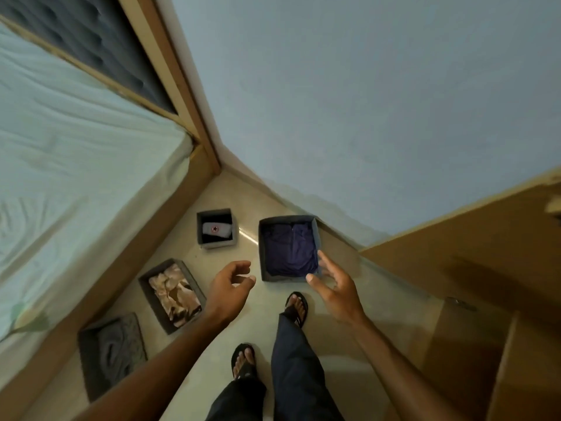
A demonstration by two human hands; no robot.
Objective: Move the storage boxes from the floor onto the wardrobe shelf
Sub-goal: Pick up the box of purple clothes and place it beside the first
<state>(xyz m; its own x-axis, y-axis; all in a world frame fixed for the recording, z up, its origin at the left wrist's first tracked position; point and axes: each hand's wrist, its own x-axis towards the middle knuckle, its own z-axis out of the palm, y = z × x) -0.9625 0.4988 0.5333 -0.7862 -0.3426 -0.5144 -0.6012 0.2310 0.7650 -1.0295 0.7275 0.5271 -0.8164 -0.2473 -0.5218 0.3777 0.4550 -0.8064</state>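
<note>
Two empty hands, I see: left hand (230, 288) loosely curled, right hand (335, 288) spread, flanking the navy-filled box (262, 250).

Grey boxes with cloth of many colours

The big grey box (261, 247) has dark blue cloth (290, 253) in it. The small grey box (217, 245) has a white bundle (217, 229) with a small red mark, next to something black. The third grey box (153, 305) has cream and brown blotchy cloth (174, 294), and the fourth grey box (86, 369) has grey cloth (117, 350). The floor (258, 317) is shiny beige, the wall (364, 117) pale blue-grey and the bed sheet (76, 147) light green. The bed frame (145, 244) and wardrobe (455, 238) are brown. The trousers (297, 375) and sandals (244, 373) are black.
</note>
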